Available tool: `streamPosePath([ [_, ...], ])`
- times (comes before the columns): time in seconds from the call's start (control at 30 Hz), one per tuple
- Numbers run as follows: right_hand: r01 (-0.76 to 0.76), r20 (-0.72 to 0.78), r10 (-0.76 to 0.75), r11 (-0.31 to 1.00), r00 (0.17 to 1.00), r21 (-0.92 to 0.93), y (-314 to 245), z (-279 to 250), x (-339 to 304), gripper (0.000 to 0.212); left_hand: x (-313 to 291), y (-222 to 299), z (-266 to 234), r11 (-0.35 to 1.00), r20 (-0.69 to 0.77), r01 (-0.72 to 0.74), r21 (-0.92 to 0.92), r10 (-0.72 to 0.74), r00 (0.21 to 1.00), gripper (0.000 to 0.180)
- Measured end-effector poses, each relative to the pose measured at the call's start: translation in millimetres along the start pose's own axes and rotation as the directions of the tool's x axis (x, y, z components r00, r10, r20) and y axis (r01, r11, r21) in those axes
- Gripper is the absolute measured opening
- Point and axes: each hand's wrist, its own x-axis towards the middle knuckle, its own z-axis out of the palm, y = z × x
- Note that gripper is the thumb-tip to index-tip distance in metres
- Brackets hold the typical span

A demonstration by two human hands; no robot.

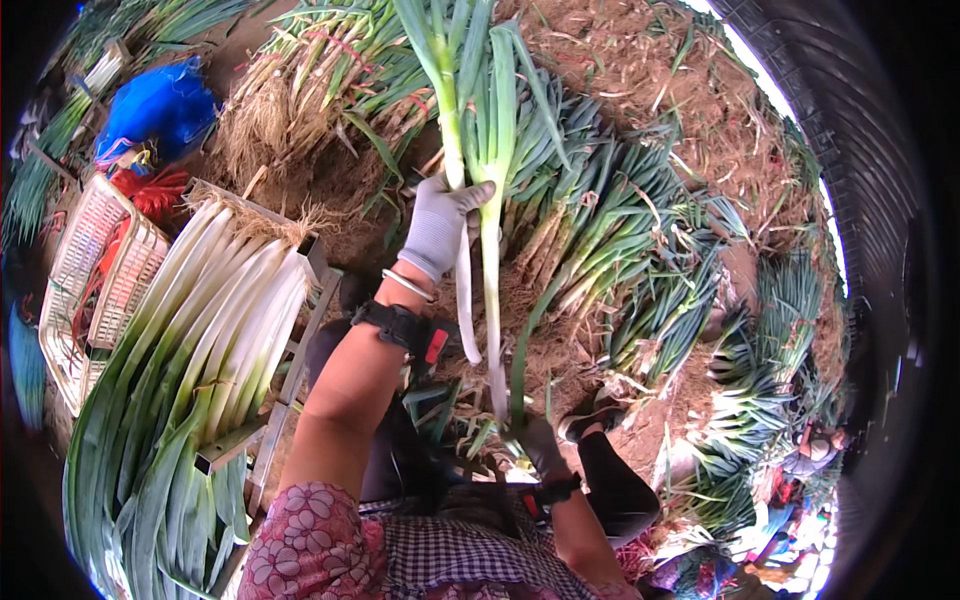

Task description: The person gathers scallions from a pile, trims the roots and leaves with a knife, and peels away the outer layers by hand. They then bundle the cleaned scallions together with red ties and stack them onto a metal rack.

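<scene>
My left hand, in a pale grey knit glove, is closed around two long green onions. Their white stalks hang down toward me and their green leaves rise past the top edge. By the lower tip of the longer stalk, my right hand, in a darker-looking glove, is closed on a loose green leaf. Shadow partly hides its fingers. To the left, a thick row of cleaned green onions lies across a metal rack, white root ends away from me, leaves drooping toward me.
Beside the rack stands a pale plastic basket, with red twine and a blue bag beyond. Piles of untrimmed green onions cover the soil ahead and right. Another person is at far right, near a dark ribbed wall.
</scene>
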Motion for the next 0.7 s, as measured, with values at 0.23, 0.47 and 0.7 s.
streamPosePath([
  [0.23, 0.495, -0.469, -0.439, 0.869, 0.766, -0.004, -146.1, -74.7, 14.5, 0.024, -12.1, -15.7, -7.2, 0.994, 0.187, 0.078, -0.076, -0.063, 0.98, 0.018],
  [0.47, 0.459, -0.348, -0.334, 0.798, 0.876, 0.389, -213.1, -97.8, 20.1, 0.02, -10.5, -22.8, 8.2, 0.991, 0.25, 0.128, 0.046, -0.136, 0.959, 0.02],
  [0.7, 0.424, -0.275, -0.325, 0.746, 0.905, 0.513, -192.9, -86.1, 36.2, 0.017, -20.3, -13.5, 13.5, 0.988, 0.308, 0.139, 0.062, -0.152, 0.939, 0.026],
])
